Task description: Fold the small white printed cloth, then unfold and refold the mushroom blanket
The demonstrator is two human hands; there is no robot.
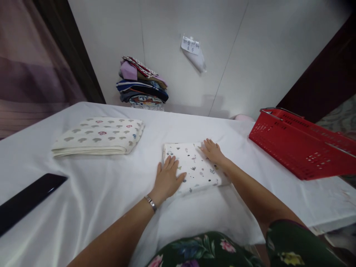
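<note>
My left hand [167,180] lies flat on the left part of the folded white printed cloth [194,165], its fingers a little apart and the thumb stretched out to the right. The cloth is on the table in front of me, between my two arms. My right hand [213,152] rests spread at its far right corner, and neither hand is pinching anything. I judge that I am at the step of smoothing and squaring this fold; the next move, I think, calls for light, even palms, so that the layers do not slide.

At the left, a flat black object [30,198] shows a hard, glossy surface. Next to it, farther back, lies a cream cloth [100,135] with mushroom print, folded in several soft layers with rounded edges. Behind, near the wall, stands an uneven stack of coloured fabrics [143,83]. The white table cover [108,193] is smooth, with a satin look and soft wrinkles. My own cloth is matte, nearly rectangular, with small figures; its near edge is blurred, so I cannot count the layers there. At the right, a red plastic basket [303,142] has perforated walls and metal handles.
</note>
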